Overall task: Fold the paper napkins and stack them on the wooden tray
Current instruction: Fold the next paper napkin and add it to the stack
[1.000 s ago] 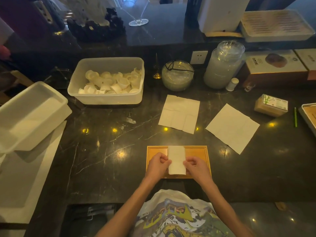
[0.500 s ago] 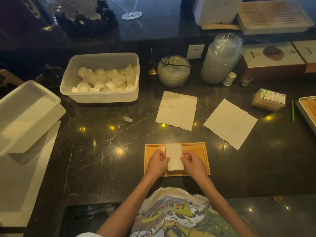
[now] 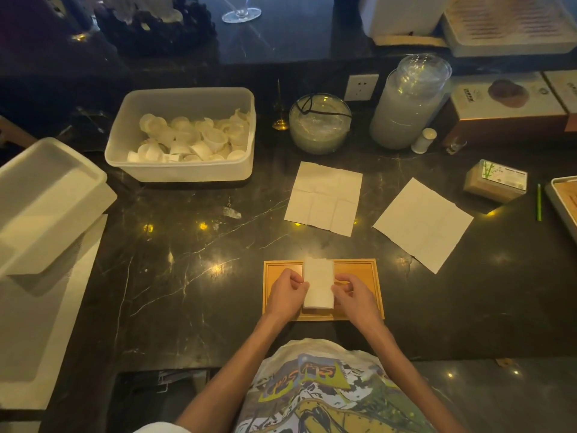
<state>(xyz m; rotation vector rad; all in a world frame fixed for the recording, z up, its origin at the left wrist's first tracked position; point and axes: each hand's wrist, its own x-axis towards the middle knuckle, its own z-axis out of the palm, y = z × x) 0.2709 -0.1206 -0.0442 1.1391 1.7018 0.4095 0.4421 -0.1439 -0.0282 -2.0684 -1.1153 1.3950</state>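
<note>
A folded white napkin (image 3: 318,283) lies lengthwise on the wooden tray (image 3: 359,268) near the counter's front edge. My left hand (image 3: 286,292) pinches its left edge and my right hand (image 3: 352,292) pinches its right edge. Two unfolded napkins lie flat on the dark counter beyond the tray: one straight ahead (image 3: 324,198) and one to the right, turned at an angle (image 3: 423,225).
A white plastic tub of small cups (image 3: 184,135) stands at the back left, with a white lid (image 3: 43,195) at the far left. A glass bowl (image 3: 320,128), a large jar (image 3: 409,101), a small tissue pack (image 3: 495,181), a green pen (image 3: 538,203) and boxes line the back and right.
The napkin between my hands has become shorter and more compact on the tray. Both hands stay at its edges. The view has shifted slightly.
</note>
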